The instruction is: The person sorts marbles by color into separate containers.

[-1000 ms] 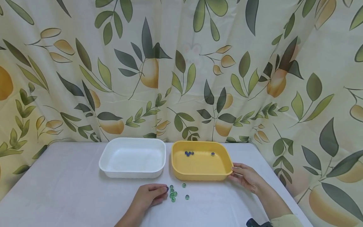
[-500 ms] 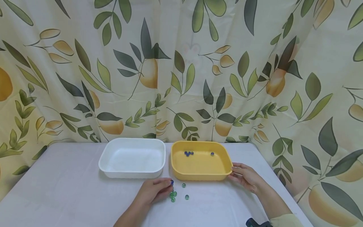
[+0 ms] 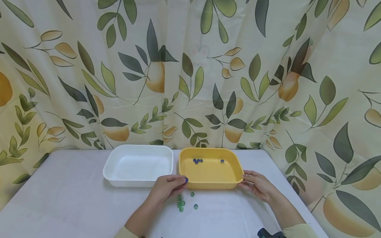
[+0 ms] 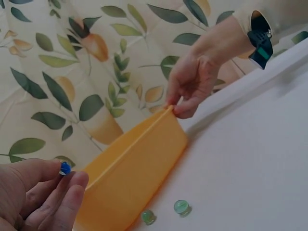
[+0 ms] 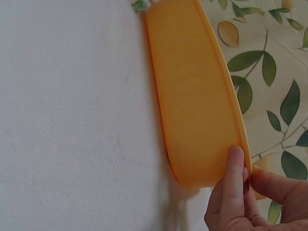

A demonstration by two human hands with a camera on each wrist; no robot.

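Note:
Between thumb and fingertips my left hand (image 3: 168, 187) pinches a blue marble (image 4: 65, 168), at the near left corner of the yellow tray (image 3: 214, 185). Several blue marbles (image 3: 196, 161) lie inside that tray, most in a cluster to the left and a single one (image 3: 222, 161) to the right. My right hand (image 3: 258, 185) grips the tray's near right corner; in the right wrist view its thumb is at the rim and its fingers are against the outer wall (image 5: 197, 96). Several green marbles (image 3: 181, 204) rest on the table below the left hand.
A white tray (image 3: 138, 180) stands left of the yellow one, just behind the left hand. Two green marbles, one nearer the tray (image 3: 192, 194) and one farther forward (image 3: 195, 206), lie apart from the group. A patterned curtain (image 3: 190, 99) hangs behind the white-covered table (image 3: 74, 198).
My left hand has carried the blue marble up and to the right, from beside the green marbles to the yellow tray's corner. My right hand has stayed on the tray.

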